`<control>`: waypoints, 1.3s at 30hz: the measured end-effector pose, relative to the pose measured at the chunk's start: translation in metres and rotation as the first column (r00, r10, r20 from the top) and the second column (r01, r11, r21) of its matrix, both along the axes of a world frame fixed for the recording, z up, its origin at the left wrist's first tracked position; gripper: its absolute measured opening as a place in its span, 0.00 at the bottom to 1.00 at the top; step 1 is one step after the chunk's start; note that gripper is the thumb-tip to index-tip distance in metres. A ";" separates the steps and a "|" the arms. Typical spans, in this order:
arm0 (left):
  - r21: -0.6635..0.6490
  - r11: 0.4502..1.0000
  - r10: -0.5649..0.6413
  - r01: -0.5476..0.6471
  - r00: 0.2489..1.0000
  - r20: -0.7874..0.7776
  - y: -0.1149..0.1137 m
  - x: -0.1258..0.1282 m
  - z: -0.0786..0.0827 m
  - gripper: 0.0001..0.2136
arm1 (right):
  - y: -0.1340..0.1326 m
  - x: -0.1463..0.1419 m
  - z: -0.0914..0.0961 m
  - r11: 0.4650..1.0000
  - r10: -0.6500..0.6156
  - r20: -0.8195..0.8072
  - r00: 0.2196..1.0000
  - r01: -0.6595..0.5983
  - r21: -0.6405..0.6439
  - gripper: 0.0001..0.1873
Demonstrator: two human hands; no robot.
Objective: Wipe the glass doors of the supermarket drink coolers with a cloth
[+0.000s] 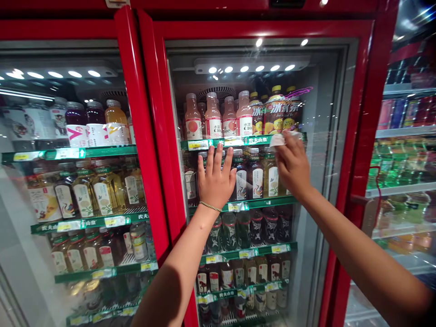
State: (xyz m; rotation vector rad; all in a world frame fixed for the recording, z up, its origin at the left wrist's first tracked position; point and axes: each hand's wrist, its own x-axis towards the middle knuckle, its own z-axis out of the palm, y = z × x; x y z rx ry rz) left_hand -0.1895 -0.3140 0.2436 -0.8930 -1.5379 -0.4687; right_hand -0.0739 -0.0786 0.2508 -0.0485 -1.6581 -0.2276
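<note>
A red-framed glass door (pixel 325 150) of a drinks fridge stands before me. My left hand (pixel 216 177) lies flat against the glass, its fingers spread, holding nothing; a thin band circles the wrist. Higher up and to the right, my right hand (pixel 293 159) presses a white cloth or tissue (pixel 277 140) to the pane, fingers closed over it. Whether it is cloth or paper I cannot tell. Behind the glass, pink drink bottles (pixel 213 118) and yellow-capped tea bottles (pixel 275 111) line the top shelf, near a purple squiggly mark (pixel 299 92).
Shelves of bottles fill the fridge section on the left (pixel 91 190), behind another glass door. The door handle (pixel 369 213) juts out at the right edge. Beyond it stands an open shelf unit with green bottles (pixel 391 156) and cans (pixel 408 113).
</note>
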 end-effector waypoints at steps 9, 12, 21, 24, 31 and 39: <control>-0.002 0.999 -0.041 0.041 0.999 0.024 0.000 -0.001 0.000 0.30 | 0.000 0.002 -0.005 1.000 -0.026 0.008 1.000 0.026 -0.015 0.26; 0.002 1.000 -0.029 0.029 0.999 0.019 0.000 -0.001 0.000 0.30 | -0.006 -0.001 -0.007 0.998 -0.009 0.071 0.997 0.004 0.060 0.25; 0.006 1.000 -0.022 0.022 1.000 0.003 0.000 -0.001 0.000 0.30 | -0.007 0.000 -0.002 1.000 -0.009 0.009 1.000 0.009 0.006 0.24; 0.006 1.000 -0.023 0.023 1.000 0.012 -0.001 -0.001 0.000 0.30 | -0.013 -0.002 -0.006 0.993 0.014 0.131 0.991 -0.029 0.113 0.23; -0.004 1.000 -0.027 0.027 1.000 0.013 0.000 -0.001 -0.001 0.30 | -0.019 -0.009 0.000 0.999 0.013 -0.021 1.000 -0.014 -0.029 0.23; -0.002 1.000 -0.014 0.014 1.000 0.007 -0.001 0.000 -0.001 0.29 | -0.032 -0.010 -0.014 0.985 0.039 0.153 0.988 -0.064 0.160 0.22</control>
